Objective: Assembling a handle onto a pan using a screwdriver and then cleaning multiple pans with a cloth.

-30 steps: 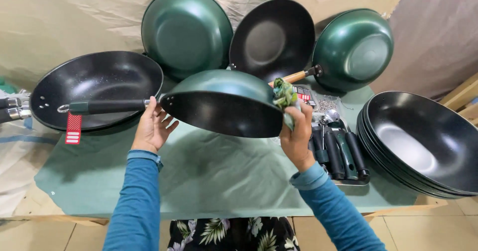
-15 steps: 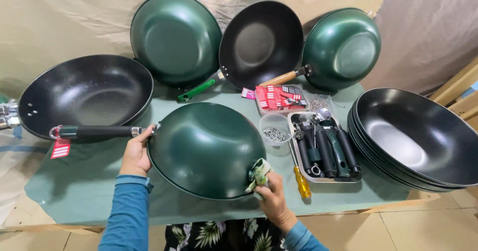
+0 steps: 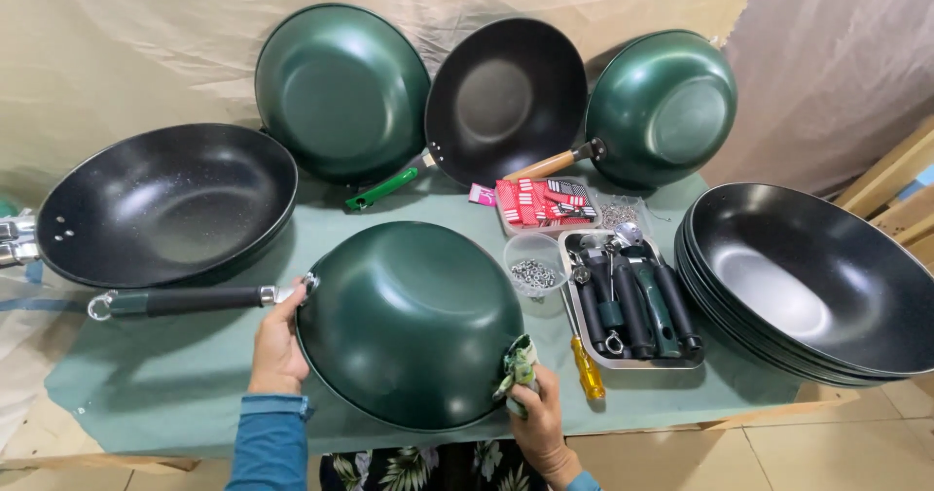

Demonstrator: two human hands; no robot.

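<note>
Leaning over the green-covered table (image 3: pixel 195 384), the person had a green wok (image 3: pixel 409 321) turned bottom-up in front of them, its dark handle (image 3: pixel 185 301) running out toward nine o'clock. The left hand (image 3: pixel 277 350) sat at the wok's nine o'clock edge, right where the handle joined the bowl, fingers curled loosely against the rim and the thumb up near the metal collar; it steadied rather than clenched. The right hand (image 3: pixel 535 418) was at about four o'clock on the rim, its fingers closed around a bunched green cloth (image 3: pixel 516 369) and pressing that cloth against the wok's outer wall.

Just beside the wok at two o'clock stood a small clear cup of metal rings (image 3: pixel 533 267), and next to it a metal tray of dark handles (image 3: pixel 632 301). A yellow-handled screwdriver (image 3: pixel 587 369) lay near the right hand, at the tray's lower left corner. At three o'clock a stack of black woks (image 3: pixel 817 282) sat on the table's end. A black wok (image 3: pixel 165 204) lay open-side up at ten o'clock. Three more stood propped against the backdrop at twelve: a green wok back (image 3: pixel 341 92), a black-lined one (image 3: pixel 506 102) and another green one (image 3: pixel 666 107). A tray of red packets (image 3: pixel 540 202) lay in front of them.
</note>
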